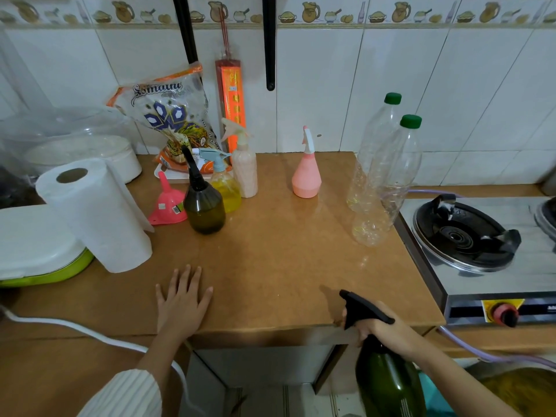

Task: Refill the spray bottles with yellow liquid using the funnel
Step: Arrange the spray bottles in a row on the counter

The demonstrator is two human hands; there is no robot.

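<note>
Right hand (pixel 379 328) grips the neck of the dark green spray bottle (pixel 388 383), standing tall below the table edge, while the pink funnel (pixel 167 203) sits far off, nearer the flat left hand (pixel 181 299).

Home kitchen: gas stove (pixel 464 236), tiled wall (pixel 316 85), paper towel roll (pixel 96 215).

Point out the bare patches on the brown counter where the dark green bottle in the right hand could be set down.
The widest bare patch of the counter lies between the left hand, the pink cone sprayer and the clear bottles. A smaller strip runs behind it, between the pink cone sprayer and the peach bottle. The back left is crowded: funnel, dark sprayer, yellow sprayer, paper roll.
</note>
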